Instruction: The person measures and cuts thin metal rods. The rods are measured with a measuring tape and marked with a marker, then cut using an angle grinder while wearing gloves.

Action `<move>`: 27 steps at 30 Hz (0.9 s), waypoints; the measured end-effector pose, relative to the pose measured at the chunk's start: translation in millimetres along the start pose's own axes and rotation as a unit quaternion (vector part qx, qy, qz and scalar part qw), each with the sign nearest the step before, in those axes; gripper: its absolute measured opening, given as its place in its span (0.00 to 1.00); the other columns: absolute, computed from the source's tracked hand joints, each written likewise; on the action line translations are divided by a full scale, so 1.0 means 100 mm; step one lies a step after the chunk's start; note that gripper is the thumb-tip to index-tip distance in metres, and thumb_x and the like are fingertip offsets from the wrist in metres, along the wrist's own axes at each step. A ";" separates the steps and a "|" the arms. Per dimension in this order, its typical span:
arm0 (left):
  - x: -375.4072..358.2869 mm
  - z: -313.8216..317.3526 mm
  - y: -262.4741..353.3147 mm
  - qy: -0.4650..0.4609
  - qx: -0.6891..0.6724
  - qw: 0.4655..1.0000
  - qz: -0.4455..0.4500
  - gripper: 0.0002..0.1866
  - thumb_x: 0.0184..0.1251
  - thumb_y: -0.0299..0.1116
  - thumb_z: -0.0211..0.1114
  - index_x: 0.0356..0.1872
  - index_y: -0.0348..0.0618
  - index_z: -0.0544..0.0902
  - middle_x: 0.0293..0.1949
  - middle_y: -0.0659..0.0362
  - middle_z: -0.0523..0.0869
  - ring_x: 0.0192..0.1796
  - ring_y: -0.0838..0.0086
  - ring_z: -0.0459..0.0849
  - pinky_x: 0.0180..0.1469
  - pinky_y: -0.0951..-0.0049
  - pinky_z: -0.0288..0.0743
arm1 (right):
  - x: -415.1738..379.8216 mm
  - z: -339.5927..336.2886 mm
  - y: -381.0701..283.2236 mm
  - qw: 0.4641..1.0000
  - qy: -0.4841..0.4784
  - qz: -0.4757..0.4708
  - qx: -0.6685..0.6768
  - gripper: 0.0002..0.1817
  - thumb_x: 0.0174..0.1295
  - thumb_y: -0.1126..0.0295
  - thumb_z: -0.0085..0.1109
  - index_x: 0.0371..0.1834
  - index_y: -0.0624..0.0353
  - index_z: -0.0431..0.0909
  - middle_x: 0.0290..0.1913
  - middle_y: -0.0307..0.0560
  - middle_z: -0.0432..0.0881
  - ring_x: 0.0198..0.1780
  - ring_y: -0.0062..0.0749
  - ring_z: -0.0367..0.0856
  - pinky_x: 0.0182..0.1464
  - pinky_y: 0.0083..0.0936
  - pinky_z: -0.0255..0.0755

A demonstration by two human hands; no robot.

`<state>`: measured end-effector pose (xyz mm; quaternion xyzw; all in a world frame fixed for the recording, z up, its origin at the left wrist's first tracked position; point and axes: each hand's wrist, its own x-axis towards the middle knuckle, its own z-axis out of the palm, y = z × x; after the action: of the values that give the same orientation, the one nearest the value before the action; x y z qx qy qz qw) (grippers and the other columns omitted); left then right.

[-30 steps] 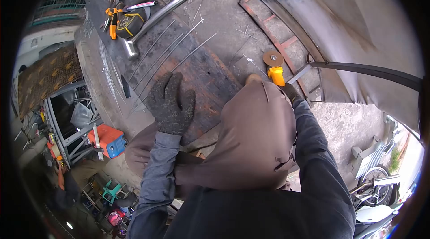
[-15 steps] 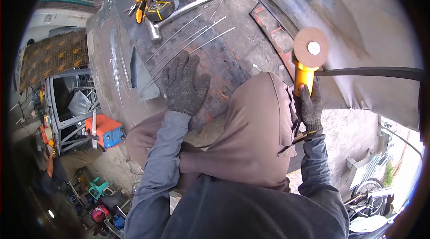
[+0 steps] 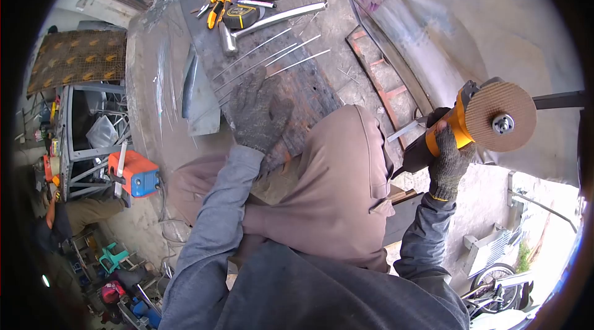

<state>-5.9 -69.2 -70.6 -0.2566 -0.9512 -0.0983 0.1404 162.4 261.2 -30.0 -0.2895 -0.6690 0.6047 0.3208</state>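
My right hand [image 3: 450,166], in a dark knit glove, is wrapped round the body of a yellow angle grinder [image 3: 456,122]. The tool is tilted, with its brown disc [image 3: 500,117] turned up toward me on the right. Gloved as well, my left hand [image 3: 258,112] lies flat with fingers stretched over a dark metal plate [image 3: 309,88]. Several thin metal rods [image 3: 272,57] lie beside and partly beneath its fingertips. Beyond them rests a hammer [image 3: 275,22] with a silver handle, next to a black and yellow tape measure [image 3: 241,16] and orange-handled pliers [image 3: 218,9].
A rusty ladder-like frame [image 3: 375,79] lies right of the plate. Grey sheeting [image 3: 458,26] covers the upper right. To the left are an orange and blue machine [image 3: 137,174], a metal frame [image 3: 69,138] and another person [image 3: 74,215]. A motorcycle wheel [image 3: 497,286] shows lower right.
My right hand has moved the grinder right and toward me, turning it so the disc faces up more. My left hand stays on the plate. The whole view has shifted slightly.
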 end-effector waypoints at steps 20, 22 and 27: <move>-0.22 -0.75 2.09 -0.022 -0.285 0.940 0.184 0.28 0.67 0.35 0.64 0.68 0.46 0.71 0.28 0.56 0.86 0.22 0.64 0.87 0.20 0.60 0.77 | -0.26 -0.10 -1.11 0.951 -0.116 0.017 0.287 0.41 0.59 0.57 0.72 0.71 0.60 0.62 0.53 0.60 0.80 0.52 0.50 0.85 0.56 0.46 0.81; -0.23 -0.79 2.06 -0.008 -0.268 0.945 0.187 0.28 0.67 0.35 0.64 0.68 0.46 0.71 0.28 0.56 0.87 0.23 0.64 0.87 0.20 0.60 0.77 | -0.25 -0.01 -1.10 0.942 -0.123 -0.001 0.311 0.39 0.59 0.59 0.72 0.70 0.60 0.63 0.49 0.56 0.80 0.48 0.45 0.84 0.54 0.43 0.81; -0.17 -0.90 2.01 -0.102 -0.340 0.919 0.170 0.30 0.63 0.38 0.67 0.67 0.46 0.72 0.29 0.54 0.87 0.24 0.59 0.88 0.22 0.55 0.77 | -0.23 0.13 -1.23 0.937 -0.113 0.012 0.330 0.31 0.60 0.62 0.70 0.63 0.59 0.67 0.41 0.45 0.76 0.36 0.33 0.77 0.43 0.34 0.76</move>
<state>131.8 70.4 31.4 -0.4558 -0.8114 -0.3638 -0.0388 166.6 222.2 89.6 -0.1053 -0.4605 0.8236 0.3139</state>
